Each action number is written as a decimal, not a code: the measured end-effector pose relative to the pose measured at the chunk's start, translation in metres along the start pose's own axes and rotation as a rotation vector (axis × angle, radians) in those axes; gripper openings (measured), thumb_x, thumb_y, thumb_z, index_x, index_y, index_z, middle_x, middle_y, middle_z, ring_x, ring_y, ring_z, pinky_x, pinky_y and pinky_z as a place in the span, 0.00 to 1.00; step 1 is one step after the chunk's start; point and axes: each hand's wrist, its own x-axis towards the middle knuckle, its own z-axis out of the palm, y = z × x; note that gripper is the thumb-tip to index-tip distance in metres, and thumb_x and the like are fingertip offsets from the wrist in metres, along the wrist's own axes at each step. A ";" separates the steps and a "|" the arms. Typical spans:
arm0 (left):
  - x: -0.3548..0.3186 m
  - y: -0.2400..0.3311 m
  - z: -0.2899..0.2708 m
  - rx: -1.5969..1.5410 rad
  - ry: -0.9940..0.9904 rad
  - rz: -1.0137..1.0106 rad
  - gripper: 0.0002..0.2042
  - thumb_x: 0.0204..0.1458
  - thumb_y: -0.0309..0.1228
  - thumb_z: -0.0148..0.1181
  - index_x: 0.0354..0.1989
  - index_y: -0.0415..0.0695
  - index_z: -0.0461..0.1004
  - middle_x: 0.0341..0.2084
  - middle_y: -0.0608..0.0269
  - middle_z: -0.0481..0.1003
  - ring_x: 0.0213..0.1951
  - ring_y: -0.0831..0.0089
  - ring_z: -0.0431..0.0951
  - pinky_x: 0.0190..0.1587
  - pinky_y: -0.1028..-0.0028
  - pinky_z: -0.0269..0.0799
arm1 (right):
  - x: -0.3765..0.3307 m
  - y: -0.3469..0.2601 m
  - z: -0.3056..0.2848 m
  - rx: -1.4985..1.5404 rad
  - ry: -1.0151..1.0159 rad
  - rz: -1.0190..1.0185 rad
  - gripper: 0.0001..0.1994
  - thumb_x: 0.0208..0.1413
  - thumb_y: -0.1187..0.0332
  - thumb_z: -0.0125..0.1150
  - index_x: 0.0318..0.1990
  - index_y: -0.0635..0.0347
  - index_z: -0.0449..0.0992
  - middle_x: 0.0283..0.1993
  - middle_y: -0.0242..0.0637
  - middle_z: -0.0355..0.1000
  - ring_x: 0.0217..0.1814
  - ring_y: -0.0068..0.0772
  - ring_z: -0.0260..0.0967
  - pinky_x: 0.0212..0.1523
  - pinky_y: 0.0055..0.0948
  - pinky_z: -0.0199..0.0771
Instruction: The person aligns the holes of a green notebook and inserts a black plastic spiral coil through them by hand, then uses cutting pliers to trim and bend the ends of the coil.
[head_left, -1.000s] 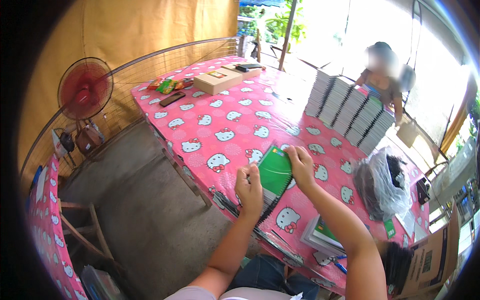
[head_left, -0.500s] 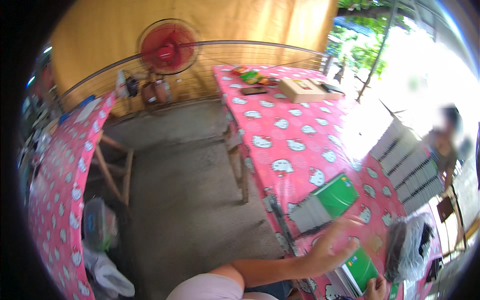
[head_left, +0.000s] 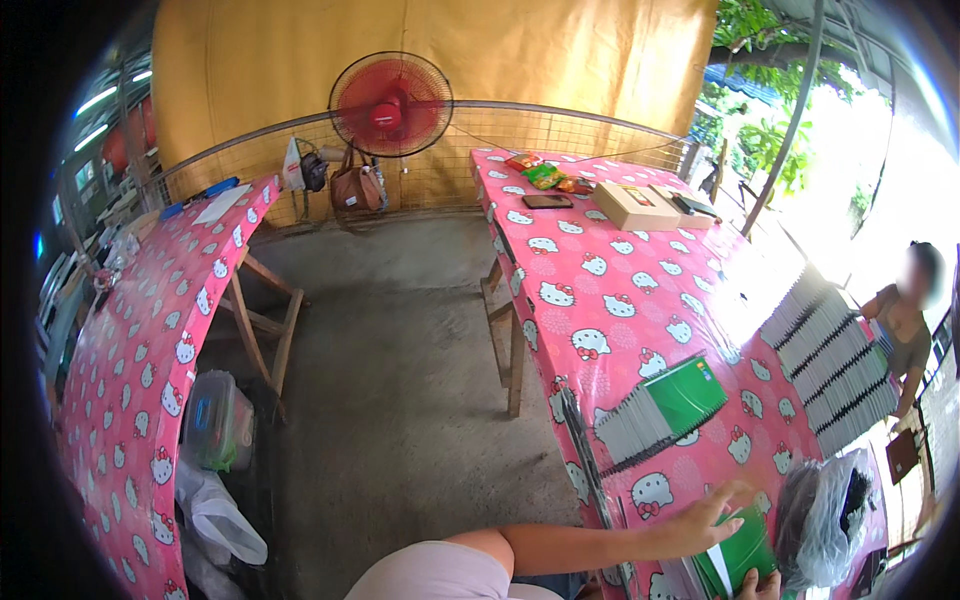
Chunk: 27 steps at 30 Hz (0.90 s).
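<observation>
A green-covered notebook (head_left: 752, 542), its white pages showing at the left side, lies on the pink table near the lower edge. My left hand (head_left: 700, 522) reaches across its upper left part, fingers stretched out and blurred at the tips; it holds nothing. At the notebook's lower edge is my right hand (head_left: 762, 586), only its fingers in view, closed on the cover's edge. Just beyond lies a fanned row of spiral-bound notebooks (head_left: 632, 428), grey-white edges up, with a green cover (head_left: 685, 395) facing up at its right end.
Tall stacks of spiral-bound notebooks (head_left: 835, 360) stand at the right edge, near another person (head_left: 905, 330). A clear plastic bag with dark contents (head_left: 825, 520) lies beside my right hand. Farther off are a cardboard box (head_left: 635, 208), phone (head_left: 548, 201) and snack packets (head_left: 545, 177). A second pink-covered table (head_left: 150, 350) stands left.
The view has shifted, so the scene sits lower and farther right. My left hand has come down from above the notebook onto its upper left part. My right hand stays at the lower edge.
</observation>
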 end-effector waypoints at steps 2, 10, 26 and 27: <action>0.000 -0.002 0.002 0.040 -0.062 -0.029 0.24 0.56 0.29 0.52 0.60 0.43 0.53 0.55 0.52 0.59 0.53 0.63 0.66 0.52 0.65 0.65 | -0.003 -0.024 -0.009 -0.183 -0.024 -0.010 0.14 0.56 0.67 0.58 0.47 0.66 0.71 0.40 0.45 0.75 0.37 0.35 0.72 0.38 0.30 0.72; -0.007 0.025 0.017 0.389 0.007 0.409 0.37 0.48 0.15 0.50 0.68 0.55 0.48 0.51 0.46 0.61 0.53 0.49 0.66 0.50 0.62 0.67 | -0.033 -0.063 -0.032 0.303 -0.023 -0.076 0.18 0.51 0.63 0.65 0.48 0.58 0.70 0.46 0.47 0.74 0.40 0.47 0.73 0.43 0.41 0.72; 0.012 0.030 0.042 0.902 -0.087 0.460 0.09 0.47 0.37 0.62 0.38 0.52 0.77 0.39 0.72 0.76 0.49 0.70 0.71 0.56 0.42 0.47 | -0.032 -0.058 -0.004 0.357 -0.123 -0.306 0.19 0.42 0.76 0.66 0.42 0.63 0.65 0.38 0.47 0.69 0.40 0.44 0.70 0.42 0.33 0.69; 0.013 0.032 0.042 0.878 -0.090 0.471 0.09 0.46 0.36 0.63 0.36 0.52 0.78 0.36 0.72 0.77 0.46 0.71 0.71 0.55 0.45 0.48 | -0.028 -0.054 -0.015 0.266 -0.052 -0.345 0.19 0.42 0.75 0.67 0.42 0.63 0.66 0.38 0.47 0.69 0.40 0.44 0.70 0.42 0.34 0.69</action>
